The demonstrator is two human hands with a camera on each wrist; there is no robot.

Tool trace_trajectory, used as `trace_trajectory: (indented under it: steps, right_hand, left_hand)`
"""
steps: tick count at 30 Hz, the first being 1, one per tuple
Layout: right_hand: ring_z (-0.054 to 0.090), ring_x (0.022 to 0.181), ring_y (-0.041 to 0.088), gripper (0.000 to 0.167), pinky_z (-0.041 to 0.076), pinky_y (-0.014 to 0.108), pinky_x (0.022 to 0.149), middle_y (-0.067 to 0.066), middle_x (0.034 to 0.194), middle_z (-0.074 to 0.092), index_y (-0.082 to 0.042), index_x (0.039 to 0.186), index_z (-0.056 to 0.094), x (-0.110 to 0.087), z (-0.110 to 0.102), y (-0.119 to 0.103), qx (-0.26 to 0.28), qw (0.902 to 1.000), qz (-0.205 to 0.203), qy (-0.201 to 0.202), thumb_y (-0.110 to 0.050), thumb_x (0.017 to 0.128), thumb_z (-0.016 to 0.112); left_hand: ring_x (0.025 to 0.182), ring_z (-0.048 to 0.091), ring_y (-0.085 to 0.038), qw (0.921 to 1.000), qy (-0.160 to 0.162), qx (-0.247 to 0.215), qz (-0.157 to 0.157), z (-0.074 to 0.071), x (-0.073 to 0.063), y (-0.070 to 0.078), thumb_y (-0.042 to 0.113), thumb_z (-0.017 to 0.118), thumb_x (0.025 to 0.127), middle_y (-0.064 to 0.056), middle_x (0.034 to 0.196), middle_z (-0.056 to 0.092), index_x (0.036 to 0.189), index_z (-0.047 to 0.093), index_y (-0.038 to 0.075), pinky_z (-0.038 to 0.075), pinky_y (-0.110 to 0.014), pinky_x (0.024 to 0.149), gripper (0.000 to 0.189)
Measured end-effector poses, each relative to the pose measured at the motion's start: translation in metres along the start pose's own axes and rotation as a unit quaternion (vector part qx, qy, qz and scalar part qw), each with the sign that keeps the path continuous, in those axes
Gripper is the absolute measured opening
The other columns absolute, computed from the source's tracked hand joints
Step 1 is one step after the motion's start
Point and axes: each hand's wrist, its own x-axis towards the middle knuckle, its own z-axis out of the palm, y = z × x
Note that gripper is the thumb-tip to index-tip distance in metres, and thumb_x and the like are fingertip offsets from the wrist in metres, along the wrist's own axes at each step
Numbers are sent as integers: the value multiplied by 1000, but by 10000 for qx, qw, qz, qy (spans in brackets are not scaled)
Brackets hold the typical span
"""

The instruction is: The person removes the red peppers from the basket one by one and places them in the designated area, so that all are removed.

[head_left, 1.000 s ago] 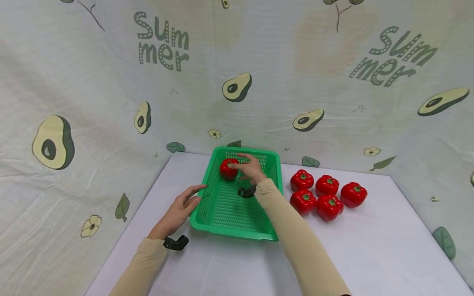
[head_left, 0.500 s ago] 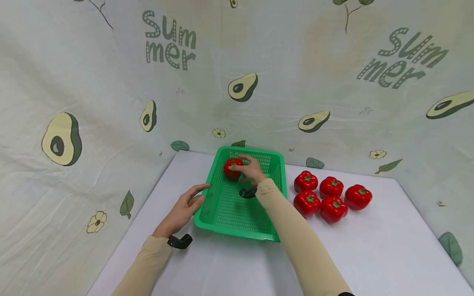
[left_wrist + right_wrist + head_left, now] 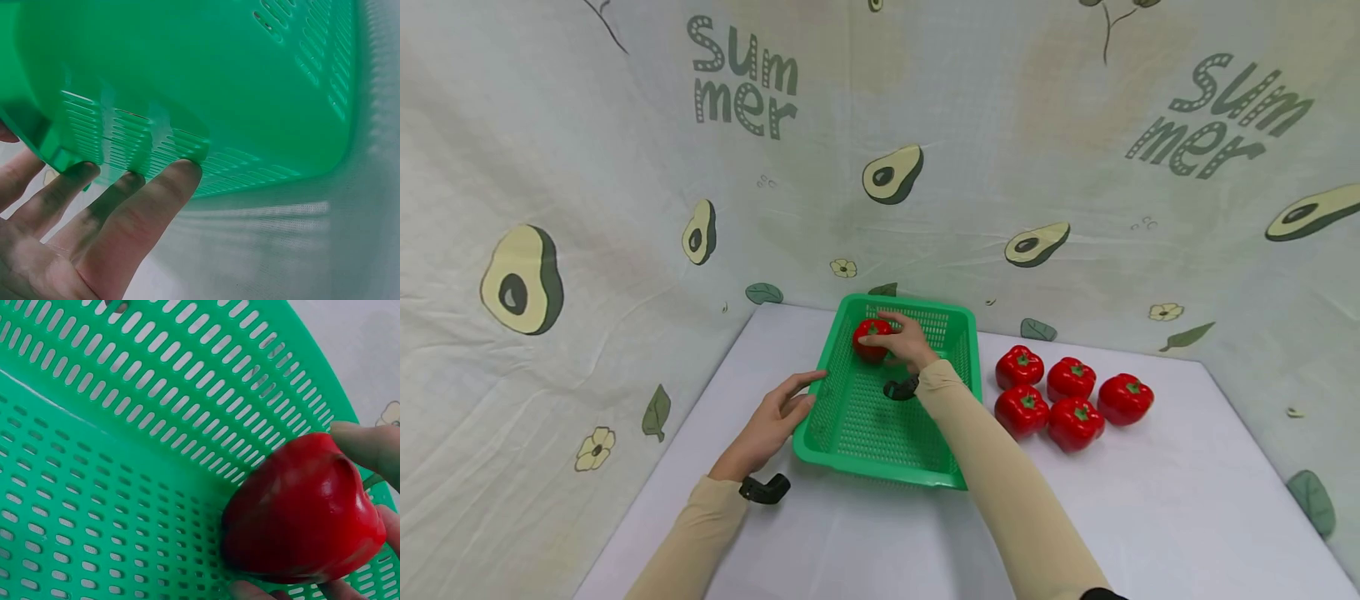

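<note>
In the head view, my right hand (image 3: 910, 342) is inside the green basket (image 3: 887, 478), at a red bell pepper (image 3: 868, 350) in the far left corner. The right wrist view shows the thumb and fingers round this bell pepper (image 3: 300, 519), which touches or nearly touches the perforated basket wall (image 3: 187, 369). My left hand (image 3: 767, 429) is at the basket's left side. Seen from the left wrist, its extended fingers (image 3: 144, 212) rest against the slotted outer wall. Part of the pepper's stem side is hidden by my right hand in the head view.
Several more red bell peppers (image 3: 1076, 425) sit grouped on the white table (image 3: 1180, 500), right of the basket. A cloth printed with avocados (image 3: 891, 175) hangs behind the table and along its sides.
My right hand has come slightly left, closer round the bell pepper in the basket. The left hand stays at the basket wall. The head view has shifted a little.
</note>
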Motion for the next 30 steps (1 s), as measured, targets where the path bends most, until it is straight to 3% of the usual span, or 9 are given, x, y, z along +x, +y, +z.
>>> trace_trajectory:
  steps: [9, 30]
  right_hand:
    - [56, 137, 53, 69, 53, 68, 103, 31, 157, 47, -7, 160, 55, 0, 3, 2, -28, 10000, -72, 45, -9, 97, 83]
    - [57, 136, 54, 65, 53, 70, 102, 29, 154, 49, -5, 158, 55, -6, -1, -14, 135, 9999, 20, 88, -8, 98, 80]
  left_hand:
    - [142, 59, -41, 10000, -41, 26, -1, -1, 0, -2, 23, 53, 119, -26, 157, 56, 166, 44, 15, 58, -30, 98, 49]
    - [145, 55, -42, 9999, -46, 70, 61, -1, 1, 1, 23, 52, 119, -26, 162, 51, 166, 43, 13, 58, -30, 98, 49]
